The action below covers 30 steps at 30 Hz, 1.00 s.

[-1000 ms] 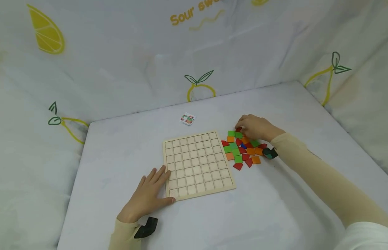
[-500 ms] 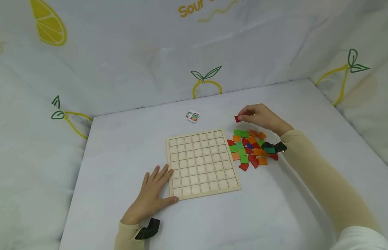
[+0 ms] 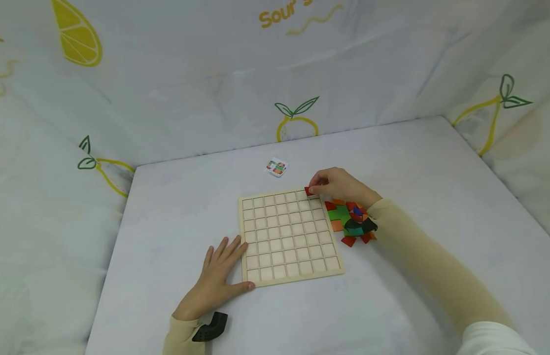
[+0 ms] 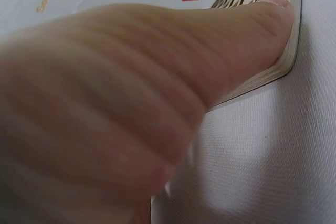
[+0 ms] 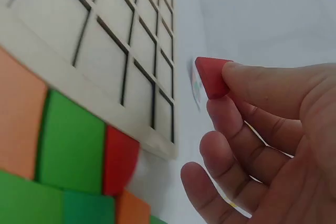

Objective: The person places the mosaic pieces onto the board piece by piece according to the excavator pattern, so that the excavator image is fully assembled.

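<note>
My right hand (image 3: 341,186) pinches a red tile (image 5: 212,77) between thumb and fingertips. In the head view it hovers over the far right corner of a wooden grid board (image 3: 284,231), whose square cells hold no tiles. My left hand (image 3: 215,281) lies with spread, straight fingers at the board's near left corner; its thumb (image 4: 252,30) rests on the frame edge in the left wrist view. Beside the board's right edge lie loose green, orange, red and blue tiles (image 3: 339,214), partly hidden under my right wrist.
A small card (image 3: 276,166) with a coloured pattern lies behind the board. The white table (image 3: 177,207) meets a white curtain (image 3: 190,88) printed with lemons at its back and sides.
My right hand first lifts the red tile from beyond the loose pile, then carries it left to the board's far right corner. The left hand stays at the board's edge.
</note>
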Tool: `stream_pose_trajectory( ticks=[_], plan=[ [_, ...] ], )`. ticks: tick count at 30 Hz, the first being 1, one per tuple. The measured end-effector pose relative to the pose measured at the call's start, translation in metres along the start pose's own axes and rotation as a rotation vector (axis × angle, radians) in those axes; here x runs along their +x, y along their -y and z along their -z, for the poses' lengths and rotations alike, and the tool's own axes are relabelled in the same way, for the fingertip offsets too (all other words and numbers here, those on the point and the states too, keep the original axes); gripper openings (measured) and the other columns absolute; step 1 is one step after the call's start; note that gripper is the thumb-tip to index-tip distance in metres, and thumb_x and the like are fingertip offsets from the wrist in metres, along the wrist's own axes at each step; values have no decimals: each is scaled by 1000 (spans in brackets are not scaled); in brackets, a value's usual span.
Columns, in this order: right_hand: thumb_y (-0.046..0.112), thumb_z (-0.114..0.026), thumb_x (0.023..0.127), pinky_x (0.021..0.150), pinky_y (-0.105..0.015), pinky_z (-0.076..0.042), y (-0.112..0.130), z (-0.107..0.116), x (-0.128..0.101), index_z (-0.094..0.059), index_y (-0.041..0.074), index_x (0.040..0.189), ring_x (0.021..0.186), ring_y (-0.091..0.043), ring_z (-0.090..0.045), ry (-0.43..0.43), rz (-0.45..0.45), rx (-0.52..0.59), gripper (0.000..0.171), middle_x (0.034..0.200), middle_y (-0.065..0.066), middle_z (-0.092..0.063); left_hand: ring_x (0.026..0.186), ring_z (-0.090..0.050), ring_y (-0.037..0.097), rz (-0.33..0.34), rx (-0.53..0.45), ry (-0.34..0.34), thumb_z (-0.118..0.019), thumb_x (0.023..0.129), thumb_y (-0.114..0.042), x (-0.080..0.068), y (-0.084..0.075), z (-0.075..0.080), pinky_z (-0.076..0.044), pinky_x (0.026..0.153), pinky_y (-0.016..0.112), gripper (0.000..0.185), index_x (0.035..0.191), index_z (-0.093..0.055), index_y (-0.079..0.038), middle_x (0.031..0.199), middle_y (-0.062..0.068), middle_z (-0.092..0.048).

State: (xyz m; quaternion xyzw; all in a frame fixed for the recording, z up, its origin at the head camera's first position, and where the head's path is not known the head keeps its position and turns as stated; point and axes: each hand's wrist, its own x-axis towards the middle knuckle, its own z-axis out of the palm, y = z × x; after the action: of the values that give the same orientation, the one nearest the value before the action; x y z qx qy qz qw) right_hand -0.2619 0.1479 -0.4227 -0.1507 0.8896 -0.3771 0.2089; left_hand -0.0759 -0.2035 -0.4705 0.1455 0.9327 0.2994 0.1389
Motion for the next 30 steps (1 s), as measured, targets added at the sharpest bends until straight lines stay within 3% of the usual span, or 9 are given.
stream_pose_trajectory(
  ticks=[8,17,21,26,30],
  plan=[
    [25,-66,99,65,-27,-43,6,-22,-2,-74,15,101,78,-17,-54,37,34,-134,13,91,0,-73,159,-8,38,-14,-16,-20,-80,82,-48,0,0,0,4,125,65,93,158,-37,-16,170,7,-23],
    [27,-65,99,69,-26,-46,8,-33,-2,-74,15,99,79,-14,-57,18,32,-227,15,90,4,-74,159,-8,38,-11,-13,-21,-80,82,-49,0,1,-1,4,125,64,93,158,-37,-16,170,8,-24],
    [27,-64,100,63,-26,-45,8,-37,-2,-71,14,96,73,-14,-56,13,35,-256,15,85,3,-71,159,-7,38,-2,-24,-7,-79,83,-50,-1,0,0,5,125,64,94,159,-36,-16,170,7,-22],
    [28,-64,99,57,-24,-42,10,-36,-4,-69,13,98,71,-15,-53,-57,52,-299,16,78,2,-64,159,-6,38,-2,-16,-7,-79,83,-49,0,0,0,5,124,65,93,159,-36,-16,170,8,-22],
    [28,-63,99,57,-26,-42,10,-19,-12,-69,12,105,67,-17,-52,-119,41,-245,18,83,-2,-64,159,-6,39,-4,-14,-7,-79,84,-49,1,1,0,5,124,65,92,159,-36,-16,170,8,-22]
  ],
)
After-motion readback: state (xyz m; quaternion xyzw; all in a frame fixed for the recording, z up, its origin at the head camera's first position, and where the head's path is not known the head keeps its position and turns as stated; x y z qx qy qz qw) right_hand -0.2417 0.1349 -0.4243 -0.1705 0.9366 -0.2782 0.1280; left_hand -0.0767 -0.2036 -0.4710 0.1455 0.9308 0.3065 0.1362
